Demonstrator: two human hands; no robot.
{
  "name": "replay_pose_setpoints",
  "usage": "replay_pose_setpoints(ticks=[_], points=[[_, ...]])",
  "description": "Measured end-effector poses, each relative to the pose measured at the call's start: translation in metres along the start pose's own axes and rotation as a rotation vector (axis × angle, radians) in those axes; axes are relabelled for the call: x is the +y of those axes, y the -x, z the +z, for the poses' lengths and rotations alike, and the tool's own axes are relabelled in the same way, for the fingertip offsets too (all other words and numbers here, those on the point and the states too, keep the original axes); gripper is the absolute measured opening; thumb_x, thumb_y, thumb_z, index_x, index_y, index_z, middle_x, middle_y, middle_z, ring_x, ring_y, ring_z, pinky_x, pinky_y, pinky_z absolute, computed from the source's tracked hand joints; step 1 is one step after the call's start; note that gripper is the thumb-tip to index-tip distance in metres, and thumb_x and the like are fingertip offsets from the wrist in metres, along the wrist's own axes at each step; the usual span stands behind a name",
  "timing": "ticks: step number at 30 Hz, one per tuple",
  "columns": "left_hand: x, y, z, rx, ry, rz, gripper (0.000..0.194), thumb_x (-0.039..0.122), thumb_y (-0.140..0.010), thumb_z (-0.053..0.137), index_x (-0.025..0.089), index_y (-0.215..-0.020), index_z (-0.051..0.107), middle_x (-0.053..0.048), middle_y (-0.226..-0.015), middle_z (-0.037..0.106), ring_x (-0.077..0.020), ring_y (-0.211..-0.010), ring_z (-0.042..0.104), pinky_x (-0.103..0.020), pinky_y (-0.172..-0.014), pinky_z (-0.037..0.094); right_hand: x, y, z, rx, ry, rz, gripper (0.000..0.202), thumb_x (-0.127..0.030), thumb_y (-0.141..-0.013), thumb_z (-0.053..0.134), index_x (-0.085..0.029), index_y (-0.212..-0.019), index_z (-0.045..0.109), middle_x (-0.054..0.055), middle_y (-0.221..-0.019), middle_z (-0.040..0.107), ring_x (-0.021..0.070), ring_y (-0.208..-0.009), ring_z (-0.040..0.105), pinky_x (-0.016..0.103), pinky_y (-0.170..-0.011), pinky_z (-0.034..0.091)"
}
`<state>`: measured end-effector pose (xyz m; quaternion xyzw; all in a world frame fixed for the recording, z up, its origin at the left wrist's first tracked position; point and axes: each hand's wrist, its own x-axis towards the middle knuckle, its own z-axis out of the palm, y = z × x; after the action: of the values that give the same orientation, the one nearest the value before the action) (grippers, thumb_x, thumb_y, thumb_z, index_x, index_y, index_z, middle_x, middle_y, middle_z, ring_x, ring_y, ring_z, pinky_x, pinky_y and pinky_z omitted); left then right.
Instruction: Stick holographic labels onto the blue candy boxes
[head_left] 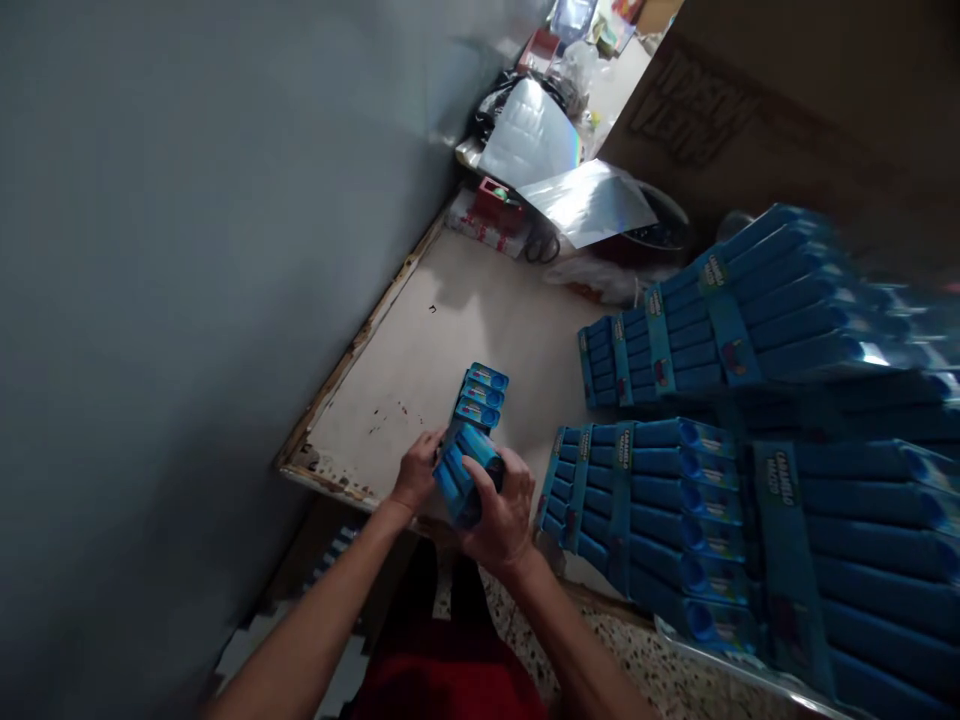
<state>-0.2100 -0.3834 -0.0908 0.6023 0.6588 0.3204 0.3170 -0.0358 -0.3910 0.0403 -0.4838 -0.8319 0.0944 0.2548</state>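
Blue packets (pixel 457 470) are gripped between the right hand's (pixel 499 510) thumb and curled fingers, above the worn white tabletop's (pixel 510 320) front edge; the left hand (pixel 417 472) pinches their side. Bundled blue boxes (pixel 645 500) stand right, some in a clear-rimmed container (pixel 750 668); bare surface stretches ahead.

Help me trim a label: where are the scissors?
In the head view, the scissors lie far up the table, right of the red-and-white package.
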Motion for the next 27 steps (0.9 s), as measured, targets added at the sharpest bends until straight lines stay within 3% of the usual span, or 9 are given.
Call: replay_pose_setpoints(ticks=[3, 7, 11, 15, 18, 21, 25, 27], points=[[0.0, 0.019, 0.017, 0.009, 0.09, -0.054, 0.055, 0.015, -0.088, 0.049, 0.018, -0.142, 0.061, -0.011, -0.123, 0.071, -0.023, -0.113, 0.068, -0.04, -0.104, 0.055, 0.03, 0.024, 0.026, 0.058, 0.017, -0.074, 0.065, -0.036, -0.073, 0.075, -0.028, -0.136, 0.061, 0.017, -0.151, 0.034, 0.0401, -0.135, 0.044, 0.059, -0.109, 0.039], [0.003, 0.035, 0.012, 0.067, 0.304, -0.251, 0.043, 0.024, -0.09, 0.055, 0.02, -0.13, 0.07, -0.009, -0.118, 0.073, -0.0223, -0.106, 0.071, -0.039, -0.099, 0.058, 0.053, 0.036, 0.045, 0.039, 0.088, -0.165, 0.058, -0.028, -0.078, 0.073, -0.034, -0.135, 0.063, 0.015, -0.154, 0.035, 0.0383, -0.141, 0.039, 0.057, -0.112, 0.035], [0.036, 0.052, 0.006, 0.187, 0.43, -0.308, 0.044, 0.035, -0.1, 0.049, 0.02, -0.138, 0.065, -0.01, -0.14, 0.066, -0.0231, -0.129, 0.063, -0.041, -0.115, 0.049, 0.058, 0.028, 0.051, -0.085, 0.133, -0.23, 0.064, -0.03, -0.081, 0.073, -0.037, -0.143, 0.059, 0.015, -0.154, 0.042, 0.0376, -0.143, 0.038, 0.055, -0.114, 0.033], [0.071, 0.063, 0.03, 0.192, 0.457, -0.369, 0.056, 0.05, -0.106, 0.039, 0.02, -0.151, 0.053, -0.013, -0.156, 0.054, -0.0256, -0.149, 0.046, -0.044, -0.126, 0.036, 0.05, 0.009, 0.043, -0.287, 0.115, -0.238, 0.066, -0.033, -0.09, 0.066, -0.035, -0.154, 0.049, 0.017, -0.159, 0.042, 0.0356, -0.15, 0.036, 0.052, -0.119, 0.031], [0.078, 0.057, 0.047, 0.26, 0.44, -0.423, 0.062, 0.055, -0.106, 0.036, 0.021, -0.156, 0.046, -0.014, -0.16, 0.05, -0.026, -0.152, 0.043, -0.046, -0.127, 0.033, 0.046, -0.004, 0.033, -0.407, 0.111, -0.199, 0.067, -0.029, -0.096, 0.059, -0.032, -0.16, 0.04, 0.016, -0.169, 0.031, 0.0341, -0.158, 0.025, 0.054, -0.125, 0.024], [0.075, 0.036, 0.05, 0.273, 0.37, -0.316, 0.062, 0.054, -0.106, 0.035, 0.022, -0.158, 0.042, -0.013, -0.167, 0.039, -0.0248, -0.157, 0.032, -0.047, -0.131, 0.025, 0.049, -0.016, 0.026, -0.466, 0.112, -0.126, 0.068, -0.029, -0.1, 0.053, -0.028, -0.164, 0.032, 0.015, -0.173, 0.023, 0.0329, -0.162, 0.016, 0.06, -0.128, 0.012], [0.066, 0.005, 0.049, 0.242, 0.254, -0.217, 0.059, 0.049, -0.107, 0.034, 0.022, -0.158, 0.043, -0.012, -0.168, 0.037, -0.0246, -0.161, 0.021, -0.05, -0.132, 0.018, 0.057, -0.032, 0.034, -0.534, 0.071, -0.072, 0.081, -0.038, -0.098, 0.054, -0.012, -0.167, 0.021, 0.02, -0.173, 0.016, 0.0319, -0.163, 0.003, 0.061, -0.129, 0.002], [0.062, -0.002, 0.051, 0.324, 0.215, -0.228, 0.058, 0.049, -0.107, 0.033, 0.02, -0.156, 0.045, -0.014, -0.168, 0.035, -0.0253, -0.161, 0.022, -0.05, -0.131, 0.019, 0.056, -0.039, 0.04, -0.563, 0.041, -0.074, 0.083, -0.039, -0.097, 0.054, -0.009, -0.166, 0.02, 0.02, -0.174, 0.013, 0.0324, -0.163, 0.0, 0.063, -0.128, -0.004]])
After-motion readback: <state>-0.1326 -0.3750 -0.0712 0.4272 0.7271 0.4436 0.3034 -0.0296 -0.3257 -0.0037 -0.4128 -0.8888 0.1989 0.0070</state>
